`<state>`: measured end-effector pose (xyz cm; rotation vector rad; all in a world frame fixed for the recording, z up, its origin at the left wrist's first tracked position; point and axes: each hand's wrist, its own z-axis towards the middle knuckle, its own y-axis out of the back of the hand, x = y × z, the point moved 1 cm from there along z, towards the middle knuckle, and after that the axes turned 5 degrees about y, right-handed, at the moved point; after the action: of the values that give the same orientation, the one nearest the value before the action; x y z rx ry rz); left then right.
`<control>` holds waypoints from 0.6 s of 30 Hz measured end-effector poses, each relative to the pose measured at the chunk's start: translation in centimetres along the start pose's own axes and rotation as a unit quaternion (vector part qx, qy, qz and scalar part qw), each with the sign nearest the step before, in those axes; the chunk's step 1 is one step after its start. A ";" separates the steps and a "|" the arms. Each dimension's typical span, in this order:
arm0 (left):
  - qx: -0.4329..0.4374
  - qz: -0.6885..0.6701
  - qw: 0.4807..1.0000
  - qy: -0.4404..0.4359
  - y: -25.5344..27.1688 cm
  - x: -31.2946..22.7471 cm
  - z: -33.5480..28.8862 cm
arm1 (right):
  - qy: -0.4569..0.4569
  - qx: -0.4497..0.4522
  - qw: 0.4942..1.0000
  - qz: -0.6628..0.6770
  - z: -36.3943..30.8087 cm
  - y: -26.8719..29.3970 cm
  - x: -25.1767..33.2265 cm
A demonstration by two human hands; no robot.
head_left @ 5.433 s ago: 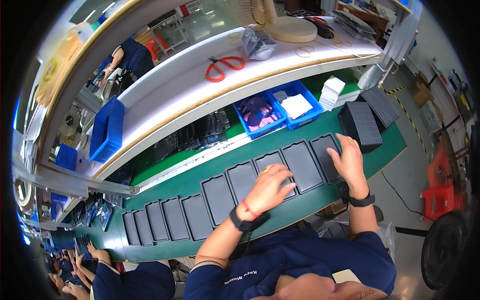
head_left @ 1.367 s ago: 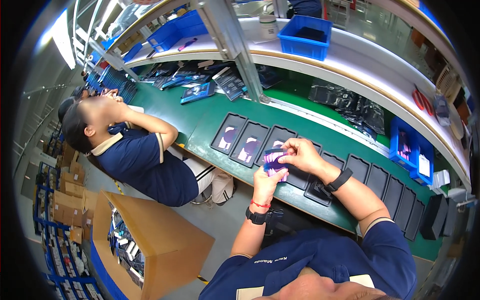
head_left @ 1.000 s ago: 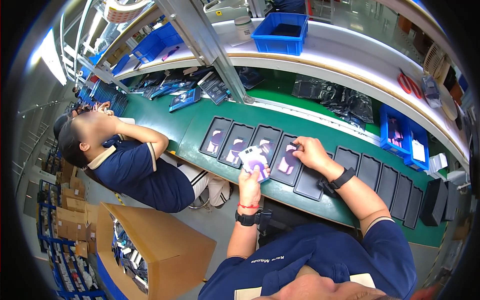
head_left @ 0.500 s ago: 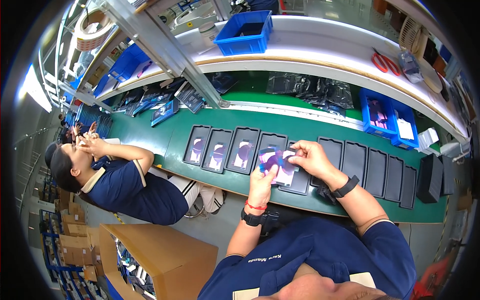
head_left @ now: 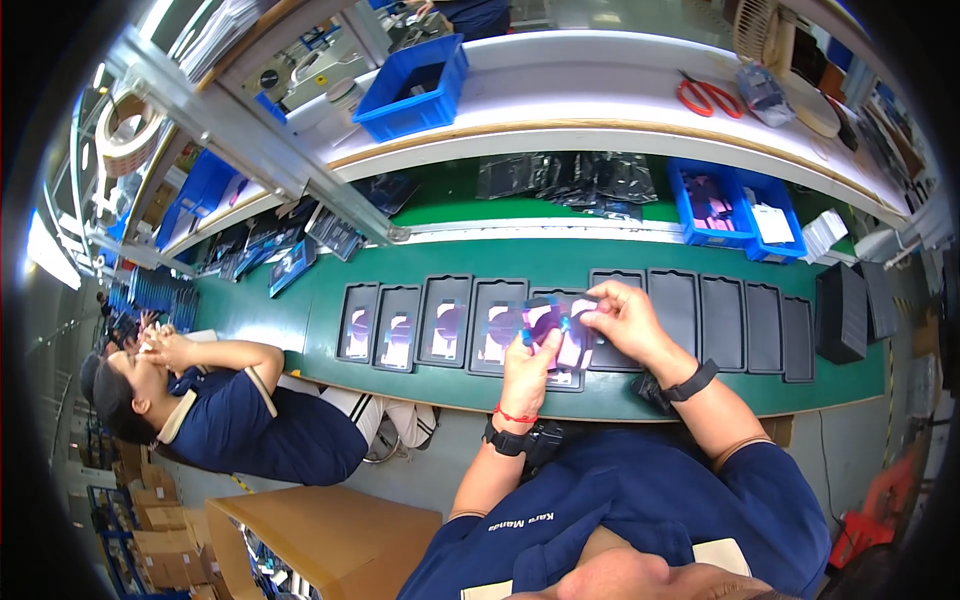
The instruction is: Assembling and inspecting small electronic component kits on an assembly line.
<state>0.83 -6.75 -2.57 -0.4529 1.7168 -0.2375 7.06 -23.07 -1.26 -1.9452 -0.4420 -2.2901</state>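
In front of my chest, my left hand (head_left: 530,368) pinches a glossy purple-pink film sheet (head_left: 573,347) between thumb and fingers. Bent fingers of my right hand (head_left: 628,322) grip its upper right side, so both hands hold it. The film hangs above a black plastic tray (head_left: 568,382), which the hands partly cover. To the left, several similar black trays (head_left: 468,282) each hold one purple-and-pink piece (head_left: 446,328). More black trays (head_left: 672,310) stand in a row to the right of my right hand.
A stack of black trays (head_left: 842,315) stands at the bench's right end. Blue bins (head_left: 714,238) sit under the shelf, and another bin (head_left: 410,90) and red-handled scissors (head_left: 708,98) lie on it. A co-worker (head_left: 240,420) sits left. An open cardboard box (head_left: 330,530) stands lower left.
The whole view has shifted, with bench and shelf things appearing farther left. Both hands keep hold of the film sheet, which now looks more upright and turned.
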 end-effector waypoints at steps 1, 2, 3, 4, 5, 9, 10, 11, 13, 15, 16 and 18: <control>0.021 -0.011 0.999 0.037 -0.1 -0.3 0.0 | -0.018 -0.015 1.000 -0.021 0.2 1.5 -0.9; 0.046 -0.040 0.997 0.052 0.5 -0.2 0.3 | -0.035 -0.024 0.998 -0.039 0.6 2.6 -1.1; 0.037 -0.047 0.997 0.058 0.6 -0.1 0.4 | -0.048 -0.004 0.985 -0.168 0.7 3.9 -0.9; 0.029 -0.054 0.996 0.066 0.3 -0.1 0.6 | -0.050 -0.009 0.984 -0.170 0.5 4.3 -0.6; 0.022 -0.055 0.996 0.066 -0.3 -0.2 0.7 | 0.012 -0.035 0.962 -0.272 0.2 4.4 -0.3; 0.050 -0.001 0.997 0.065 -2.3 0.0 0.8 | 0.114 -0.107 0.947 -0.279 -1.3 3.5 1.8; 0.057 0.000 0.996 0.070 -2.9 0.4 0.8 | 0.105 -0.086 0.966 -0.219 -1.8 3.2 2.0; 0.070 0.005 0.996 0.053 -3.5 0.8 0.8 | -0.005 -0.034 0.988 -0.149 -2.2 2.9 2.2; 0.096 0.000 0.995 0.036 -4.6 1.8 0.9 | -0.028 -0.045 0.998 0.020 -2.9 2.8 1.4; 0.097 -0.008 0.994 0.050 -5.0 2.4 1.0 | -0.025 -0.079 0.994 0.070 -3.3 4.1 1.3; 0.094 -0.016 0.994 0.061 -5.2 2.5 1.1 | -0.021 -0.093 0.995 0.023 -3.4 5.8 0.8; 0.104 -0.009 0.985 0.135 -6.1 1.8 1.0 | -0.027 -0.146 0.986 -0.080 -3.6 9.1 -1.7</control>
<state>2.61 -12.87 -1.91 -0.2927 1.9269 -0.5050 6.34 -32.97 -2.02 -2.1814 -0.2878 -2.5314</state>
